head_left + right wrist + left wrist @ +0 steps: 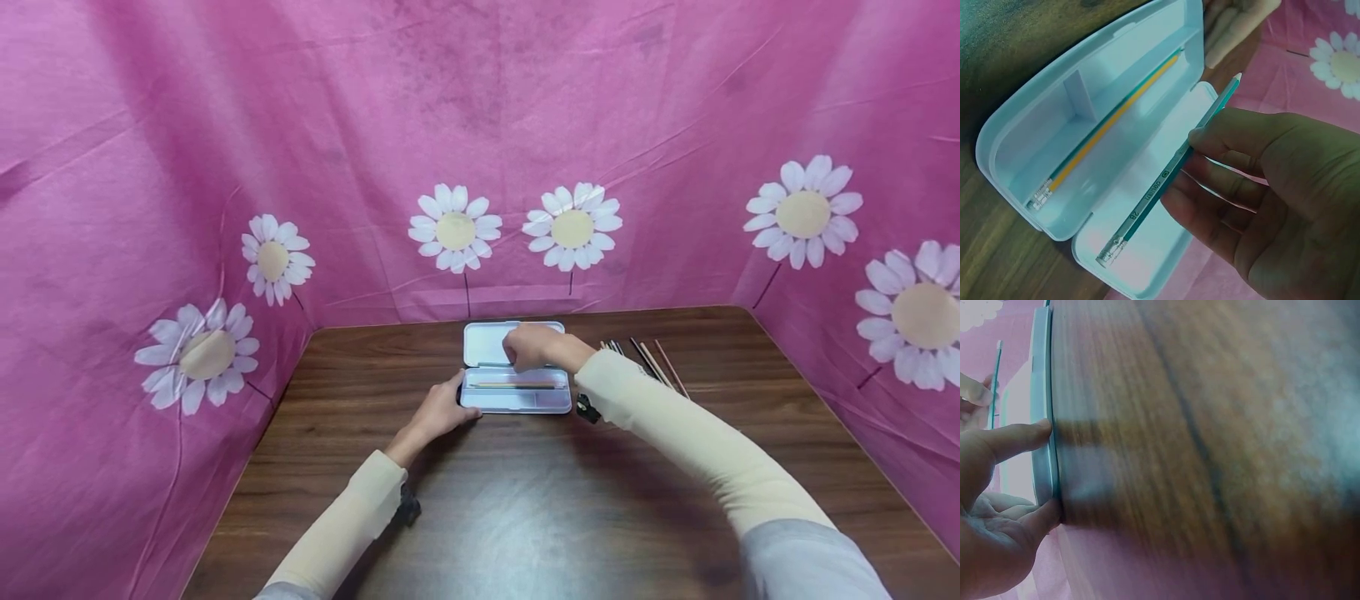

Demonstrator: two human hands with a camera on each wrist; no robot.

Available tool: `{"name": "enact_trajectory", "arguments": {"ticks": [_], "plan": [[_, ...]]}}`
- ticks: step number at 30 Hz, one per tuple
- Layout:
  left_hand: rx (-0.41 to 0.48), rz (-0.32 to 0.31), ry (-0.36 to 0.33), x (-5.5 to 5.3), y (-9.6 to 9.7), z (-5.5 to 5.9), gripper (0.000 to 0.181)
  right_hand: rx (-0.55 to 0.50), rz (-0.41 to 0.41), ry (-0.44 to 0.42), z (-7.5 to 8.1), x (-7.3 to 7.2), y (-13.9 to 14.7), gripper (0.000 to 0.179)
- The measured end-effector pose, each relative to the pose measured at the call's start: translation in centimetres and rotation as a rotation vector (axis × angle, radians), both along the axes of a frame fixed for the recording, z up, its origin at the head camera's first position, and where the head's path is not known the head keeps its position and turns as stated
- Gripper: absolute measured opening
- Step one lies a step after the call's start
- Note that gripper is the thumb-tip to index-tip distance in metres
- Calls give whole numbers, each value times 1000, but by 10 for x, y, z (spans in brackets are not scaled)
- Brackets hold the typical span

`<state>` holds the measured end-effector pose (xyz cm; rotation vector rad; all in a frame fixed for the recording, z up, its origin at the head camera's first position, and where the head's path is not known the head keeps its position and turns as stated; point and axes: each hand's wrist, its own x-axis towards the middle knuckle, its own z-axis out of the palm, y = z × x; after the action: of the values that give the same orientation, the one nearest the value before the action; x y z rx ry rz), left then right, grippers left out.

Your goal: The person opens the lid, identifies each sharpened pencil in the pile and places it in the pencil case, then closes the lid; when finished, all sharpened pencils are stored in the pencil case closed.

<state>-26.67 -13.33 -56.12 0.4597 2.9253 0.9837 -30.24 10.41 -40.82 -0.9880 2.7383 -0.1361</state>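
R hand [1297, 175] pinched thin green-and-silver wooden pencil [1166, 177] above open white oblong plastic case [498, 401]; L hand [438, 408] gripped case's L end, thumb on near edge. Brown wood-grain tabletop [480, 517] gave room in front.

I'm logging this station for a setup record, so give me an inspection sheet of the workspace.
Surface: brown wood-grain table, glare near the front.
Job's things: open, white, rounded-rectangular pencil case holding a slim yellow pencil and a slim green pencil; green-and-silver 2B pencil in hand; loose slim pencils right of the case.
Clutter: nothing seen beyond those loose pencils.
Grips: left hand holds the case's left end; right hand pinches the 2B pencil.
Cables: nothing seen.
Surroundings: pink cloth printed with white daisies.
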Motion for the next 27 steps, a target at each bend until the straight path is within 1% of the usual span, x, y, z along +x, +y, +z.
{"name": "enact_trajectory", "arguments": {"ticks": [3,8,13,18,20,24,27], "plan": [[2,-6,-7,0,1,0,99,11,-7,-13,-8,-3,-3,9],[-3,-13,-8,1,2,1,100,5,-44,-58,-17,-5,-4,11],[-7,-9,-16,-3,2,-4,100,3,-74,-50,-27,-6,-2,11],[-28,-8,-19,-8,-1,-9,103,26,-77,-8,-37,-3,-1,10],[-27,-6,-21,-9,-2,-10,103,36,-69,25,-40,-1,-2,12],[-22,-6,-21,-11,-4,-13,103,42,-42,118,-47,3,-5,18],[-26,-5,-21,-12,-6,-14,104,45,-18,163,-52,6,-7,21]]}}
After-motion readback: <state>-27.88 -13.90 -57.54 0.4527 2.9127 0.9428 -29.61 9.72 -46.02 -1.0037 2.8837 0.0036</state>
